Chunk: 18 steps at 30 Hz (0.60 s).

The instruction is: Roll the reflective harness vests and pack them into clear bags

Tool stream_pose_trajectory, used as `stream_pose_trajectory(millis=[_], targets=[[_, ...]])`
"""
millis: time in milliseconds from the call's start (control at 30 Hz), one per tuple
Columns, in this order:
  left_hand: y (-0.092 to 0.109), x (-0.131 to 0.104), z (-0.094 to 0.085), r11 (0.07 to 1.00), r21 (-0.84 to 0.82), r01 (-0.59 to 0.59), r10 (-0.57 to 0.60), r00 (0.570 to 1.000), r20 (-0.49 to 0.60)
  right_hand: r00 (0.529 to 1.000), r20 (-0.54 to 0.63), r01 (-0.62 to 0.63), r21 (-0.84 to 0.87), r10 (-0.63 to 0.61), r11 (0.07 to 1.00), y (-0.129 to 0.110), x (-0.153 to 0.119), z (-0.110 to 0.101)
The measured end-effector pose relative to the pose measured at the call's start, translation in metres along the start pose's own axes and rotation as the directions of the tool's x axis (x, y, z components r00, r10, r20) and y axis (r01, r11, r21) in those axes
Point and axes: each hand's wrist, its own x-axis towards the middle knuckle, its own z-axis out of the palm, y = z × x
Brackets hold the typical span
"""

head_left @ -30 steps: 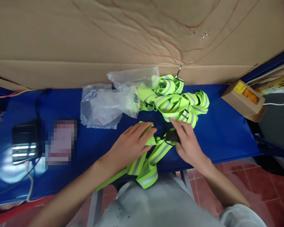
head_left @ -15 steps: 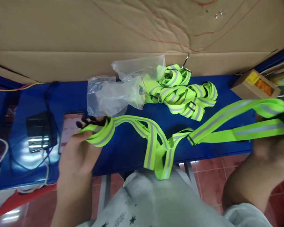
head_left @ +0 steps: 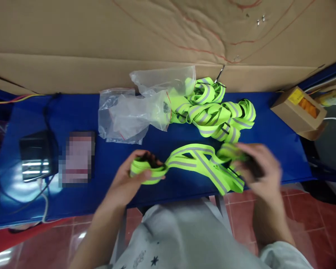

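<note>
A neon-yellow reflective strap [head_left: 205,164] with grey stripes stretches between my two hands, low over the front of the blue table. My left hand [head_left: 136,175] is closed around one folded, looped end of it, where black parts show. At the other end, my right hand [head_left: 260,170] is closed on the strap and a dark piece, blurred by motion. The middle of the strap sags in loose, crossing bands near the table's front edge. Behind it lies a heap of similar reflective straps [head_left: 212,116], coiled and tangled, with black buckles among them.
Clear plastic bags [head_left: 128,116] lie left of the heap, partly over it. A phone [head_left: 77,158], blurred out, and a black device [head_left: 35,157] with cables are on the left. At the right stands an open cardboard box [head_left: 296,110]. A cardboard sheet [head_left: 156,33] backs the table [head_left: 274,149].
My right hand has swung inward from the far right, and my left hand has moved right. The strap between them, stretched wide before, now hangs slack and bunched.
</note>
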Motion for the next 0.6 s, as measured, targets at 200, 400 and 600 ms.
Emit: stream_pose_trajectory(millis=[200, 400, 600], targets=[[-0.009, 0.001, 0.03, 0.952, 0.168, -0.255, 0.148, 0.866, 0.478, 0.84, 0.429, 0.296, 0.152, -0.333, 0.943, -0.046, 0.015, 0.072], [-0.005, -0.002, 0.014, 0.718, 0.574, -0.394, 0.159, 0.896, 0.416, 0.901, 0.259, 0.323, 0.138, -0.348, 0.936, -0.036, 0.024, 0.083], [0.015, -0.021, -0.011, 0.409, 0.79, -0.458, 0.537, 0.82, 0.198, 0.977, 0.101, 0.173, 0.143, -0.188, 0.975, -0.022, 0.021, 0.053]])
